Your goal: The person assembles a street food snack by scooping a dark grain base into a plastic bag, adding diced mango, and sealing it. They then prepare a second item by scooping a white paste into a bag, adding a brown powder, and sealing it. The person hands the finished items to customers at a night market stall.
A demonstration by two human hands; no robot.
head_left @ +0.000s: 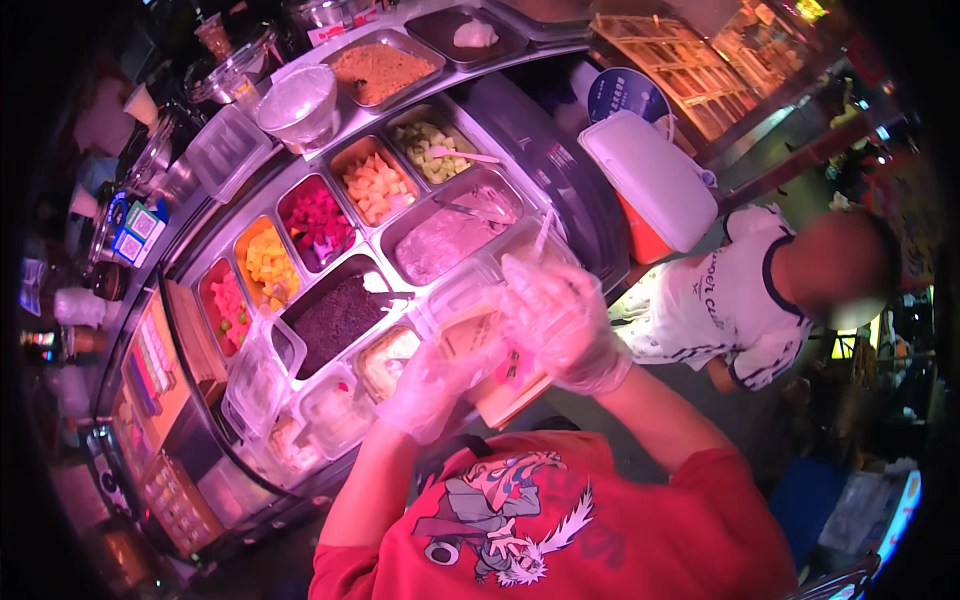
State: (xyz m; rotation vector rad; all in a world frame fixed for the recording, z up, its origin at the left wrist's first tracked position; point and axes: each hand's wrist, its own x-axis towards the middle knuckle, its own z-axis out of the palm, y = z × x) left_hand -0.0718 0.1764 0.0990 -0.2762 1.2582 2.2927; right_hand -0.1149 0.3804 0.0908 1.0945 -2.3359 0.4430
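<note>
Both my hands wear clear plastic gloves and are close together over the near edge of a food counter. My left hand (445, 385) is curled beside a tan printed surface (507, 378), perhaps a package or board; what its fingers hold is hidden. Slightly blurred, my right hand (560, 325) is bent inward on the other side, fingers closed around something I cannot make out. Just beyond the hands is a clear plastic container (450, 300). Past it lies a metal pan of pinkish-purple paste (455, 235) with a utensil in it. A dark purple filling (340, 315) fills the pan to its left.
Pans of orange cubes (268, 265), magenta cubes (318, 222), peach cubes (375, 188) and green cubes (430, 150) line the counter. Clear tubs (260, 375) are stacked at left. A white-lidded box (650, 180) stands at right, near a person in a white shirt (735, 285).
</note>
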